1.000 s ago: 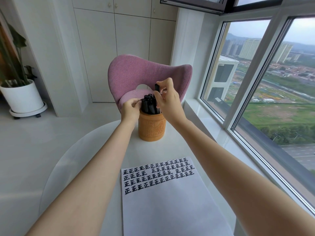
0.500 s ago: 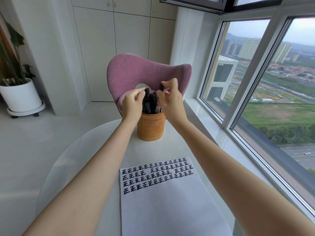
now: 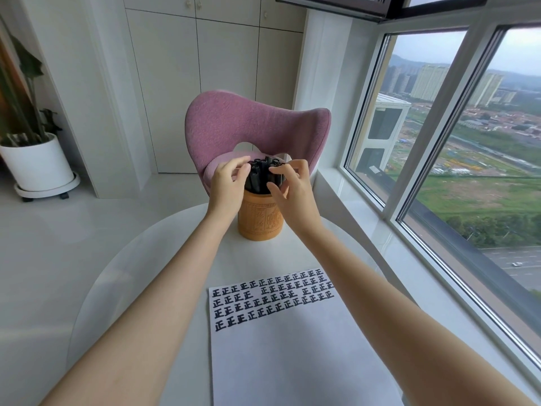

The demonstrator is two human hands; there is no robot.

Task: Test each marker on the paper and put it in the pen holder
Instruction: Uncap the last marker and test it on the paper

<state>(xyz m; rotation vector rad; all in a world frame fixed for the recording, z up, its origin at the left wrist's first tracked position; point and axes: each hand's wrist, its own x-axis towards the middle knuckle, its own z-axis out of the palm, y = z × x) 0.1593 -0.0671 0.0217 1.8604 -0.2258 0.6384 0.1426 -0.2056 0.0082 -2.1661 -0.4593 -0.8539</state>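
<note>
A carved orange pen holder (image 3: 260, 222) stands at the far side of the round white table (image 3: 140, 259). It is packed with several black markers (image 3: 261, 173), caps up. My left hand (image 3: 226, 184) touches the bundle from the left, its fingertips lying on the marker tops. My right hand (image 3: 294, 190) is at the bundle's right side, fingers spread, index fingertip and thumb touching the markers. No marker is lifted out. Near me lies a white paper (image 3: 292, 353) with rows of black test characters across its top.
A pink chair (image 3: 248, 127) stands just behind the table. A window ledge (image 3: 366, 230) and big windows run along the right. A white plant pot (image 3: 36, 165) on wheels sits on the floor at far left, with white cupboards behind.
The marker my right hand held above the bundle has gone down among the others. My right hand's fingers have spread, and my left fingers have moved onto the marker tops.
</note>
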